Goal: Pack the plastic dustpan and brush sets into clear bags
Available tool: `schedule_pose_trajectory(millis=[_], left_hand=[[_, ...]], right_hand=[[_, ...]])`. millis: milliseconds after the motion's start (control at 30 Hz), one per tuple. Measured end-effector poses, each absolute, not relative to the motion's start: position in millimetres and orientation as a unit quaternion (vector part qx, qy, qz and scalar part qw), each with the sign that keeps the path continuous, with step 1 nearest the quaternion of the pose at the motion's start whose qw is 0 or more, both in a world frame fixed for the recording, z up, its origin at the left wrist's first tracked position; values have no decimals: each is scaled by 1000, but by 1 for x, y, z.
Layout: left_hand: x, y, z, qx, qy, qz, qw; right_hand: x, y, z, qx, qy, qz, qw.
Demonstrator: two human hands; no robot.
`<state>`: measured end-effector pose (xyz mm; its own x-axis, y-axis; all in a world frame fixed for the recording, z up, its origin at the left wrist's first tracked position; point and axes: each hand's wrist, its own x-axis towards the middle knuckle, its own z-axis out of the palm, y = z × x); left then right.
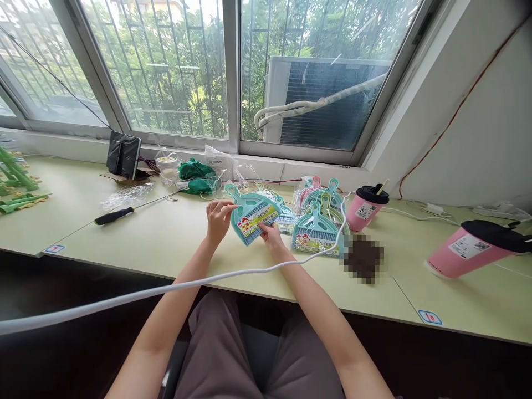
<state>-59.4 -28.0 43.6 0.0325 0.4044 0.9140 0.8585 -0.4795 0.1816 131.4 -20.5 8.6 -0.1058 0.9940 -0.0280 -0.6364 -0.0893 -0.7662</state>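
Note:
A mint-green mini dustpan and brush set (254,215) with a yellow printed label is held tilted above the table between my hands. My left hand (219,219) pinches its left edge, just below the handle. On the lower right edge, my right hand (272,237) grips it with the thumb over the front. Behind it lie similar sets (286,213), partly hidden. To the right, a wrapped mint-green dustpan set (316,230) rests against more sets with green and pink handles.
A white cable (174,286) crosses in front of my forearms. Two pink cups, one near (469,249) and one farther back (366,209), are at right. Left are a black-handled screwdriver (114,215), clear plastic wrap (127,195), green bundles (195,177) and a dark upright device (123,155).

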Motion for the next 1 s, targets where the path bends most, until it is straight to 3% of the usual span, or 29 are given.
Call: schedule_pose_trajectory(millis=[233,333,433,500,1000], left_hand=[[-47,-29,45,-621,-461,-622,128],[-51,-24,46,-578,-457,-669,-93],[-53,-21,45,-575,-399,-597,-391],[-49,-22,44,-585,-364,-537,-487],[-38,-29,43,-614,-358,-536,-454]], right_hand=[[134,-25,19,-275,-293,654,641],[135,-26,21,-262,-294,649,651],[136,-25,20,-257,-289,646,658],[136,-24,18,-265,-287,643,658],[143,-23,25,-305,-285,681,602]])
